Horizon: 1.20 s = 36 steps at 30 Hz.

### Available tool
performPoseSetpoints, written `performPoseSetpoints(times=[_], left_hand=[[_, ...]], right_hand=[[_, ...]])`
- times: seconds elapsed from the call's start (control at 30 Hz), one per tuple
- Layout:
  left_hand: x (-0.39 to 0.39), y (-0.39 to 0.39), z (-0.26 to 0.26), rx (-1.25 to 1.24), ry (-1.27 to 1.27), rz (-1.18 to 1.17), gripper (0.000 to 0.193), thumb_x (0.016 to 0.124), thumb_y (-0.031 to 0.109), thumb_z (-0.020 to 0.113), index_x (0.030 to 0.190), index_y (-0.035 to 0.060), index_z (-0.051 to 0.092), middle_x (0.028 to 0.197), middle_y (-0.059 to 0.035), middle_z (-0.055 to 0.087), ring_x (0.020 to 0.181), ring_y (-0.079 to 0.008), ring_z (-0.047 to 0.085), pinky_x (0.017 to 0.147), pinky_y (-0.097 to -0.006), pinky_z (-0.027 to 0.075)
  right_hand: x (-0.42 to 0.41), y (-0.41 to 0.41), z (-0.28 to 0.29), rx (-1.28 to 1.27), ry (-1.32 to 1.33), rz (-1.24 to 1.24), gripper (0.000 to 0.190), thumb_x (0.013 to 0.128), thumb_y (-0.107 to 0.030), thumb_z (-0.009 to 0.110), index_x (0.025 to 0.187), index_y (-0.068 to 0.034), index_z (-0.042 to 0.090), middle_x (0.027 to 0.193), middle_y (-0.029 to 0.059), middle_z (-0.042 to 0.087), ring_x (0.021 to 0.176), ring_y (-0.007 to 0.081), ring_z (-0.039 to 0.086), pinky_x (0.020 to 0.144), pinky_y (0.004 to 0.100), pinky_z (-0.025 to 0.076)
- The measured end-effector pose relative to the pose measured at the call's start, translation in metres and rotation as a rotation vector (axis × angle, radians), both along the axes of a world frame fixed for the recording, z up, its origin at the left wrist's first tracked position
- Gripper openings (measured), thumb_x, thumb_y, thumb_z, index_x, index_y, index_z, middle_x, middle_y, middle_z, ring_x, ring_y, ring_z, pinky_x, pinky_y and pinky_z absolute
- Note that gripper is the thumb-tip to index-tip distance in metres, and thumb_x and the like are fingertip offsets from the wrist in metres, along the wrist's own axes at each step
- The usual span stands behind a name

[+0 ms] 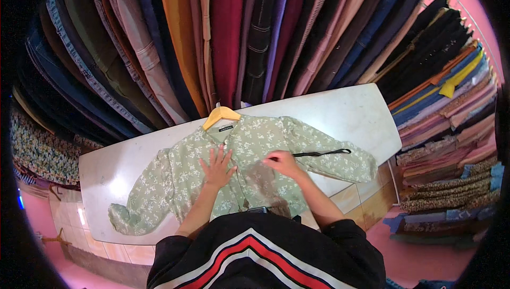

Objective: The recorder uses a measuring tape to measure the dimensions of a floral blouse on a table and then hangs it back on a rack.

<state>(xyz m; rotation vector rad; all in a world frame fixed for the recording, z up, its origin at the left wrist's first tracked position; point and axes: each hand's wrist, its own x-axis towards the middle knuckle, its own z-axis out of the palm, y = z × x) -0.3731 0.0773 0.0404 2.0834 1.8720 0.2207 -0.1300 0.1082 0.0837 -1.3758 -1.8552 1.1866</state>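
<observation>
A sage-green blouse with a white floral print (259, 133) lies spread on a white table (103, 177), its sleeves out to both sides. A wooden clothes hanger (221, 116) sits inside its neckline, the hook pointing away from me. My left hand (218, 167) rests flat on the blouse front beside the button placket, fingers spread. My right hand (283, 163) is over the other side of the front, its fingers pinched on a thin black strap (322, 153). The strap stretches to the right over the sleeve and ends in a small loop.
Trousers and jeans (227, 42) hang in a dense row along the table's far edge. More garments (450, 141) hang on a rack at the right, and floral clothes (40, 149) hang at the left. Floor tiles (358, 201) show beyond the table's near edge.
</observation>
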Motion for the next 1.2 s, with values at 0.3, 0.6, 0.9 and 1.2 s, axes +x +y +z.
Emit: performPoseSetpoints(times=[0.3,0.6,0.9,1.2], left_hand=[[-0.005,-0.002,0.005,-0.106,0.180,0.008,0.065,0.082,0.056,0.039,0.138,0.0321,0.017,0.146,0.0024,0.005,0.134,-0.0281,0.005,0.096,-0.0682,0.003],[0.001,-0.002,0.007,-0.113,0.220,0.024,0.065,0.082,0.056,0.039,0.138,0.0315,0.017,0.146,0.0028,0.005,0.134,-0.0271,0.005,0.096,-0.0675,0.004],[-0.003,-0.011,-0.006,-0.054,0.238,0.013,0.065,0.081,0.053,0.043,0.137,0.0275,0.022,0.146,-0.0004,0.008,0.133,-0.0304,0.007,0.095,-0.0682,0.003],[0.061,0.009,0.017,0.148,-0.007,0.299,0.046,0.081,0.035,0.054,0.124,0.0196,0.046,0.133,-0.0136,0.035,0.124,-0.0355,0.028,0.094,-0.0637,0.012]], right_hand=[[0.314,-0.166,0.103,0.290,0.372,-1.362,0.031,0.085,-0.038,0.052,0.075,-0.009,0.058,0.063,-0.0012,0.052,0.052,0.0078,0.046,0.046,0.0218,0.036],[0.268,-0.154,0.064,-0.004,0.588,-1.220,0.017,0.080,-0.028,0.053,0.085,-0.012,0.058,0.074,-0.0003,0.055,0.059,0.0113,0.053,0.049,0.0234,0.038],[0.120,-0.034,0.023,-0.364,0.280,-0.362,0.018,0.081,-0.019,0.059,0.091,-0.004,0.058,0.079,-0.0001,0.054,0.069,0.0073,0.050,0.063,0.0218,0.042],[0.094,0.015,-0.022,-0.269,0.436,0.028,0.028,0.079,-0.017,0.065,0.095,-0.007,0.044,0.083,-0.0001,0.052,0.078,0.0081,0.048,0.072,0.0238,0.041]])
